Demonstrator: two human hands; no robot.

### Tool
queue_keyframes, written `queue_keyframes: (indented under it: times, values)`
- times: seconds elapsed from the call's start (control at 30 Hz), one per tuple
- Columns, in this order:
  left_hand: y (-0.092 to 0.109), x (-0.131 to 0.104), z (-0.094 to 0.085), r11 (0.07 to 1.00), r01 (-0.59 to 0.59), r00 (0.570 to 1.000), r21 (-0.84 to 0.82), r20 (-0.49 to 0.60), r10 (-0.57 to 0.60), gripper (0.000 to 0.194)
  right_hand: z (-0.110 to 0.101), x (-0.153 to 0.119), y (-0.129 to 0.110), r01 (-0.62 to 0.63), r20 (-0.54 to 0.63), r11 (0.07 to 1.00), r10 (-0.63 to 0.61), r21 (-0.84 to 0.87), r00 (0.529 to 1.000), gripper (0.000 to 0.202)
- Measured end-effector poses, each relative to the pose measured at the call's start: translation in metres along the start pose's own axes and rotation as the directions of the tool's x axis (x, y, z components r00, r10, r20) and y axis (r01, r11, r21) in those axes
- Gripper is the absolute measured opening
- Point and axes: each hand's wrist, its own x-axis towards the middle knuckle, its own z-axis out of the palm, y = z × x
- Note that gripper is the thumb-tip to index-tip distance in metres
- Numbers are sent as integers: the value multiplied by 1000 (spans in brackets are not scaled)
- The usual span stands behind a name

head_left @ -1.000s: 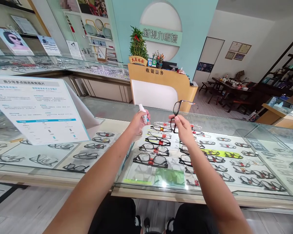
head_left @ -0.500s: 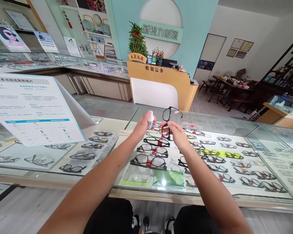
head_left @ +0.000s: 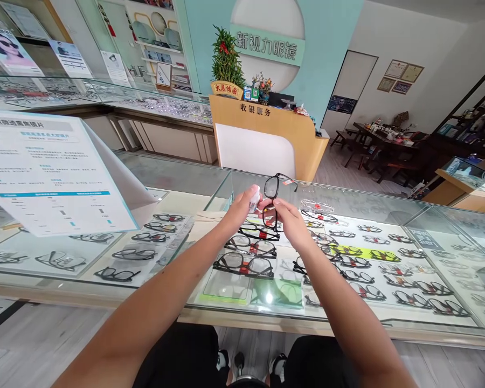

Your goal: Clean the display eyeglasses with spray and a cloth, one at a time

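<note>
My left hand (head_left: 242, 207) is closed round a small white bottle (head_left: 254, 199), which tilts toward the glasses. Just to its right, my right hand (head_left: 288, 215) pinches black-framed glasses (head_left: 271, 187) near the middle of the frame. The glasses stand on end, one lens above my fingers and the other below, with an orange-and-white tag at a temple arm. Both hands are above the glass display counter (head_left: 242, 314), close together. Part of the lower lens is covered by my fingers.
Rows of glasses, including a large black pair (head_left: 244, 265), lie under the counter glass. A folded printed sign (head_left: 56, 172) stands at the left. Beyond the counter are a white chair back (head_left: 254, 152) and a wooden reception desk (head_left: 313, 145).
The bottle has tipped toward the glasses and come nearer to them. My right hand and the glasses have shifted slightly left. The view has moved a little.
</note>
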Motion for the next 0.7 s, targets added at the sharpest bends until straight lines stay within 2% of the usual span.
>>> queue_keyframes:
  times: [0.13,0.27,0.37,0.47,0.57,0.63,0.7]
  values:
    - [-1,-1,-2,987,-79,995,137,79,68,60,-4,4,2,20,-99,994,-9,109,995,42]
    - [-2,-6,0,916,-204,972,345,182,148,54,-7,9,7,29,-222,974,22,225,975,39]
    - [-3,-7,1,898,-225,969,379,182,165,52,-9,10,8,32,-235,968,28,249,972,39]
    - [-7,3,-5,959,-102,991,266,109,75,55,-10,10,7,27,-224,972,27,235,974,41]
    - [-17,24,-25,986,-13,998,166,-51,22,57,-10,9,7,17,-213,975,31,221,976,43]
    - [-25,39,-45,985,36,963,166,-268,10,50,-10,9,8,17,-206,976,29,217,978,44]
    - [-32,50,-66,956,115,913,270,-408,5,34,-10,9,10,19,-195,978,23,208,981,44]
